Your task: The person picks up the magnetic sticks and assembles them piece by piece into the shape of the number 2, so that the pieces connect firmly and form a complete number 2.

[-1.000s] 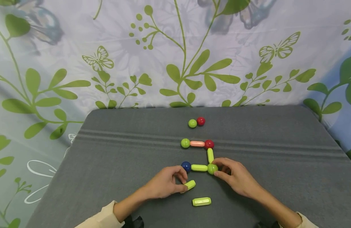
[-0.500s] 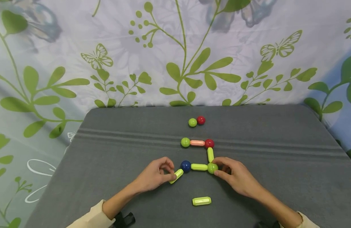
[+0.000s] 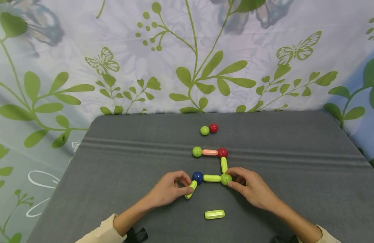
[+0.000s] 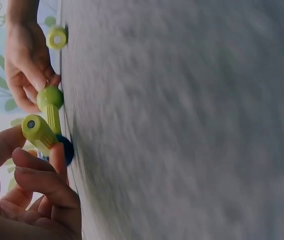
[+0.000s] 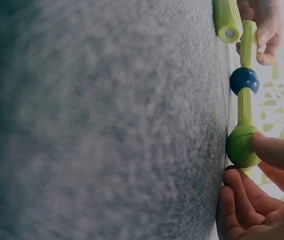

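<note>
My left hand [image 3: 170, 189] pinches a yellow-green magnetic rod [image 3: 191, 189] between thumb and finger. The rod's far end meets the blue ball [image 3: 197, 177]; its near end, with a metal dot, faces the left wrist view. From the blue ball another yellow-green rod [image 3: 212, 178] runs right to a green ball [image 3: 226, 179]. My right hand [image 3: 252, 187] holds this green ball between thumb and fingers. An upright yellow-green rod [image 3: 224, 165] links it to a red ball [image 3: 222, 153]. A pink rod [image 3: 209, 152] joins the red ball to a second green ball [image 3: 197, 152].
One loose yellow-green rod [image 3: 214, 214] lies on the grey cloth-covered table [image 3: 123, 152], nearer the person than the joined pieces. A small green ball [image 3: 204, 130] and a red ball [image 3: 214, 128] sit side by side farther back. A patterned cloth [image 3: 162, 67] hangs behind.
My left hand carried its rod left and away from me to the blue ball, then swung the rod's near end slightly back right. My right hand stayed at the green ball.
</note>
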Demonstrator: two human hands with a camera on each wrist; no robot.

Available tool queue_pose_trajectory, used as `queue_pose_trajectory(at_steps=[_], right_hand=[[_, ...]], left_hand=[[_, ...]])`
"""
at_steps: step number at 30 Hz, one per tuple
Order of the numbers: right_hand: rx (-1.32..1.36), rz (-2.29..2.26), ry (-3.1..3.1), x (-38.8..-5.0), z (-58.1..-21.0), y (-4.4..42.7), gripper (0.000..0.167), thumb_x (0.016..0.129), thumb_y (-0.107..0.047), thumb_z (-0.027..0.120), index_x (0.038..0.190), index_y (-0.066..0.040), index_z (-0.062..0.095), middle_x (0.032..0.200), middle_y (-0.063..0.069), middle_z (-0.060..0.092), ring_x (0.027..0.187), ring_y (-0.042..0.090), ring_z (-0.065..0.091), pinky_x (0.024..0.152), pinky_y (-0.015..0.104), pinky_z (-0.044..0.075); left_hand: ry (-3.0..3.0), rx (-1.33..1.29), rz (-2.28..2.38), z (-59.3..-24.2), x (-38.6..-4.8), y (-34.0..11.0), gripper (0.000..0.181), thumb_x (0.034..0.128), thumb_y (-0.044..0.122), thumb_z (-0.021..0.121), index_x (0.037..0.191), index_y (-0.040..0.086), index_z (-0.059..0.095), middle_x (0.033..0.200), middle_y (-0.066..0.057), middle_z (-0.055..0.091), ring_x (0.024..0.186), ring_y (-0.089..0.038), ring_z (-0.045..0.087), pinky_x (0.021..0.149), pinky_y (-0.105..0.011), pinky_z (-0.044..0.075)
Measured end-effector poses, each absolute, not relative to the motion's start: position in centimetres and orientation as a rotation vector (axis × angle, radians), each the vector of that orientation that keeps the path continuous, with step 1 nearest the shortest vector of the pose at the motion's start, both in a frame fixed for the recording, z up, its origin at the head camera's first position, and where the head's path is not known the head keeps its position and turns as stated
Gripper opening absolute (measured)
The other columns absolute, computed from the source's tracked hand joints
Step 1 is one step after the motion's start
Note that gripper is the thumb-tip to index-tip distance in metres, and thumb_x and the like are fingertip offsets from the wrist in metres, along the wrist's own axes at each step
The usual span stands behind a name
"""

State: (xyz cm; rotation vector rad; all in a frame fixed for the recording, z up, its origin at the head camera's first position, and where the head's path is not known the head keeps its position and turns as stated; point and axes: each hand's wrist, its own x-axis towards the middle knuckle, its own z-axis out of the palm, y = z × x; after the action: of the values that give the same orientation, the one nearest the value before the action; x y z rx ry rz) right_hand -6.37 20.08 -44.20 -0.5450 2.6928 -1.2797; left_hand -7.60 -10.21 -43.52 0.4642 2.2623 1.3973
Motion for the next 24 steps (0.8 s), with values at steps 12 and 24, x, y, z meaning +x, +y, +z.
queue_pose_trajectory(at_steps=[12,24], right_hand=[[-0.531,-1.273,2.703,-6.3,-44.2,20.0,0.028,0.09,-0.015,0.074,0.117,-0.015,0.067,0.098,-0.009,0.064,0.075,0.005,0.057,0.064,0.026,0.048],[-0.545,-1.283,2.699,-6.3,-44.3,19.9,0.028,0.09,-0.013,0.074,0.117,-0.014,0.067,0.097,-0.009,0.063,0.074,0.006,0.056,0.064,0.026,0.048]], left_hand=[[2.18,0.467,1.419,-43.4,-6.6,-8.5,0.017,0.0935,0.019,0.07,0.109,0.012,0.069,0.09,0.003,0.067,0.049,-0.011,0.053,0.048,-0.025,0.047],[2.137,0.493,1.452,-43.6,-6.7,-8.9,0.019,0.0963,0.016,0.066,0.114,0.01,0.07,0.093,0.002,0.066,0.049,-0.01,0.052,0.044,-0.022,0.042]])
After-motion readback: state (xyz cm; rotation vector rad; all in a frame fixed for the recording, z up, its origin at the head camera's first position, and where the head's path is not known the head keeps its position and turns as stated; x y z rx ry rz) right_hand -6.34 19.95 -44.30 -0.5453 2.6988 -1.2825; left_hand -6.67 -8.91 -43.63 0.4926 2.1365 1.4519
